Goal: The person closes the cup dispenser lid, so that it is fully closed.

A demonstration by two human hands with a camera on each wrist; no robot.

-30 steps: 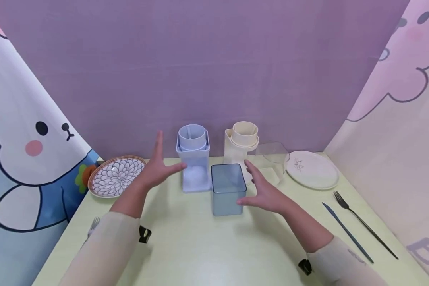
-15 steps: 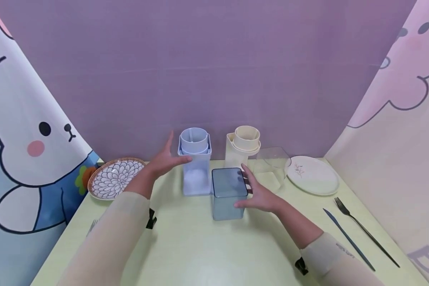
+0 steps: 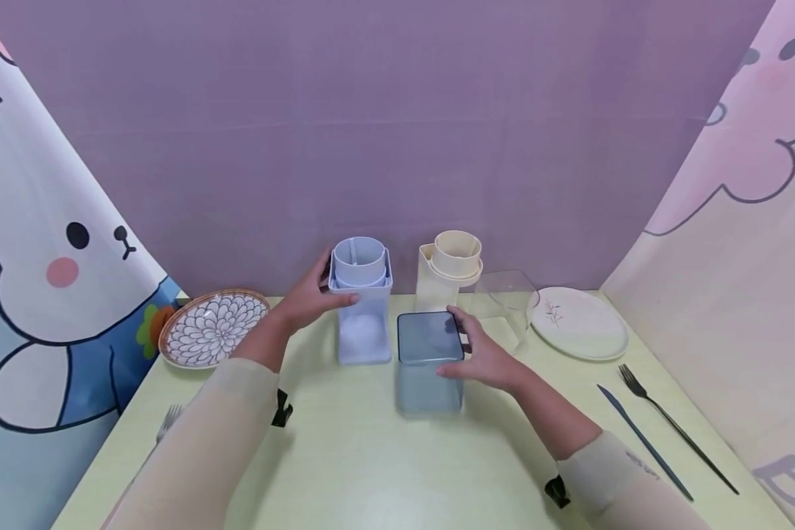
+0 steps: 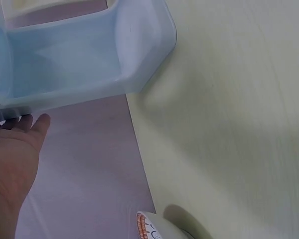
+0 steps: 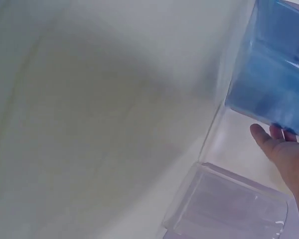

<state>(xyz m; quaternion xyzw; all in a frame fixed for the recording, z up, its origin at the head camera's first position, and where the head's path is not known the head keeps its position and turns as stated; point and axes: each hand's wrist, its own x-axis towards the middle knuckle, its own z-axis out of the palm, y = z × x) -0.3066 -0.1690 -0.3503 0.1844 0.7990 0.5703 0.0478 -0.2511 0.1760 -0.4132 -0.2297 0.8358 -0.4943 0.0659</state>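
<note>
My left hand [image 3: 310, 298] grips the upper left side of a light-blue plastic stand [image 3: 364, 331], thumb across its front and fingers behind the corner. A round blue cup-like part [image 3: 360, 258] sits in the stand's top. In the left wrist view the fingertips meet the edge of the stand [image 4: 65, 55]. My right hand [image 3: 486, 359] holds a see-through blue-grey square container [image 3: 430, 379] by its right side, thumb on the front. The right wrist view has this container [image 5: 269, 74] over the fingertips. A cream stand [image 3: 437, 287] with a similar round part is behind the container.
A clear container [image 3: 506, 291] stands right of the cream stand. A patterned plate [image 3: 215, 331] lies at left, with a fork [image 3: 169, 421] before it. To the right are a white plate [image 3: 583, 324], a dark knife [image 3: 642, 438] and a dark fork [image 3: 676, 427]. A purple curtain [image 3: 397, 132] hangs behind.
My left hand has moved right and its fingers have closed on the blue stand. My right hand has reached in and taken hold of the blue-grey container, which has shifted slightly right, apart from the stand.
</note>
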